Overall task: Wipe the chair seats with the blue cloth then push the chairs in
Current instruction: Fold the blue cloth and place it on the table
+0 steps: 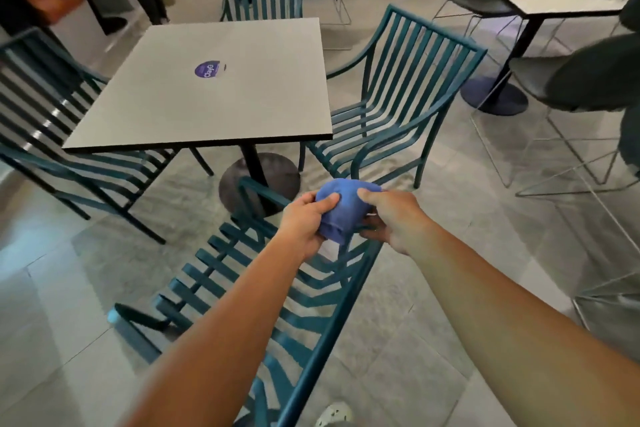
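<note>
Teal slatted chairs (391,107) are ringing a grey table (207,94); left hand (304,222) and right hand (391,218) are both gripping a bunched blue cloth (341,215).

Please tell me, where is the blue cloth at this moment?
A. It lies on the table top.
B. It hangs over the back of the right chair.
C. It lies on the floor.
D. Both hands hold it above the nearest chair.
D: the left hand and the right hand both grip the bunched cloth above the nearest chair; the table bears only a round sticker.
</note>
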